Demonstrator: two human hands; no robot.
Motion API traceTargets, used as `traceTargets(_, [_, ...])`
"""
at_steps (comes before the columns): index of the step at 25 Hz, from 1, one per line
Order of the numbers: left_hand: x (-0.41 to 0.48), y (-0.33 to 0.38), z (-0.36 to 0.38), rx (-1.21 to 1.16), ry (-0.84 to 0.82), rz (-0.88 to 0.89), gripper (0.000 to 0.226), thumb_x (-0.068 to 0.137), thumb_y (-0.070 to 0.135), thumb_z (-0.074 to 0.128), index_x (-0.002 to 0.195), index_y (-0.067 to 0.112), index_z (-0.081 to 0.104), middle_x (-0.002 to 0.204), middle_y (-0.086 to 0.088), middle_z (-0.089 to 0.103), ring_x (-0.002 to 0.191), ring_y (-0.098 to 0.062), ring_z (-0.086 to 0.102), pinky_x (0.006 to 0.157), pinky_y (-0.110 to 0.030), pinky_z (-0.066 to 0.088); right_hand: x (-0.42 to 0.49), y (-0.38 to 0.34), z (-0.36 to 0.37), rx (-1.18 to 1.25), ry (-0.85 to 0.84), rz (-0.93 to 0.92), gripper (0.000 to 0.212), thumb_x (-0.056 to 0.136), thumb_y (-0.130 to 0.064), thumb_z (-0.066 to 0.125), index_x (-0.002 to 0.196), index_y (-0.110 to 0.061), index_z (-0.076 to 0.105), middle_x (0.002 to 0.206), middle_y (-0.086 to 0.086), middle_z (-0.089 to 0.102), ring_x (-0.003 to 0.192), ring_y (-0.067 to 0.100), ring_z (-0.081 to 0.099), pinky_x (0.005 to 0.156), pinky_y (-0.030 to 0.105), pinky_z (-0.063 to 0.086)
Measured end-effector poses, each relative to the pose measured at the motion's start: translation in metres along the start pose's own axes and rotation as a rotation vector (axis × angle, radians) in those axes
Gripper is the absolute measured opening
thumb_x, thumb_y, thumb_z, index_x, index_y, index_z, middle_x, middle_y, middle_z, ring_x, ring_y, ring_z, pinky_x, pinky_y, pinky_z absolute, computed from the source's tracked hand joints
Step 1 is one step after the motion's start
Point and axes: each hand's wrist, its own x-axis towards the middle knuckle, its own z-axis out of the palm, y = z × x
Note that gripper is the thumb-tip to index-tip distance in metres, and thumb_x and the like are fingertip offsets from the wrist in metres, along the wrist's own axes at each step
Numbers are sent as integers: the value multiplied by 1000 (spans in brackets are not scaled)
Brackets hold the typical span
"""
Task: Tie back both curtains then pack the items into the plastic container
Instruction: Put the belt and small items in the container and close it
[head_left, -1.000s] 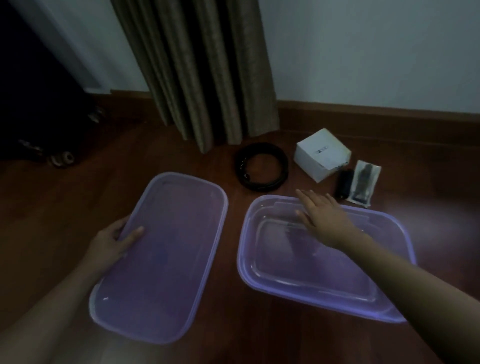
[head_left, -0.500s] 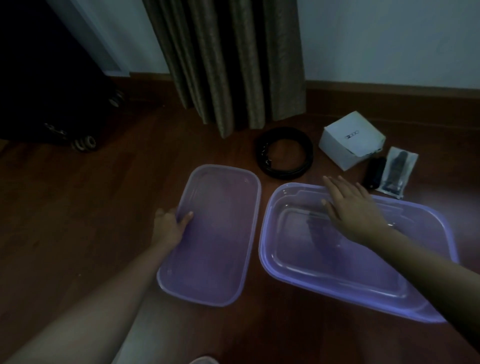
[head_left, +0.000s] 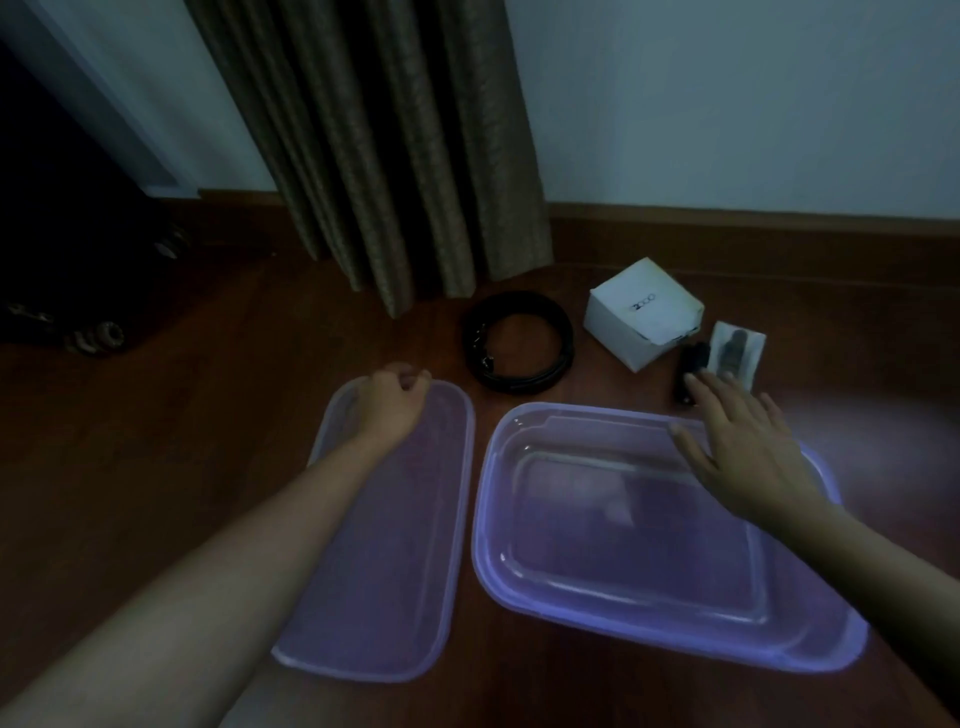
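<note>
Head: container (head_left: 491, 545) long axis L-R; lid (head_left: 395, 571) front-back.

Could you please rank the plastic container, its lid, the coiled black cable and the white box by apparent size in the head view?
1. plastic container
2. lid, partly hidden by the left arm
3. coiled black cable and white box: about alike, so unranked
</note>
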Motion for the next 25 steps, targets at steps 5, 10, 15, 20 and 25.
traceTargets(5, [55,56,50,139,-105,-150,81,89,51,50,143,-4,22,147,-23,30,133,-36,35,107,-38,35,-31,50,-12,78,21,205,79,83,-64,25,139,-11,38,143,17,44,125,37,48,99,49,40])
traceTargets(10, [81,66,72,255,-84,-91,86,84,55,55,147,13,16,150,-14,26,135,-36,30,106,-45,34,-45,65,-6,356,-46,265,69,81,-61,32,133,-18,45,130,16,57,114,35,57,88,42,44])
traceTargets(15, [87,72,79,253,-137,-165,60,88,23,54,141,14,29,137,-18,43,116,-39,52,74,-42,58,-41,66,9,521,69,328,29,96,-11,43,124,-10,54,112,21,65,103,39,61,77,35,37])
traceTargets(20, [77,70,67,-174,-222,-291,44,88,7,54,131,4,45,123,-18,52,99,-34,62,54,-35,58,-42,68,12,526,69,333,30,94,-4,44,120,-12,55,107,21,67,100,39,63,76,39,42])
traceTargets(25, [54,71,20,-161,-595,-312,34,91,7,52,124,2,48,102,-14,56,86,-22,59,55,-26,53,-40,74,19,532,55,329,28,94,-5,42,116,-14,54,107,21,68,100,38,65,81,45,48])
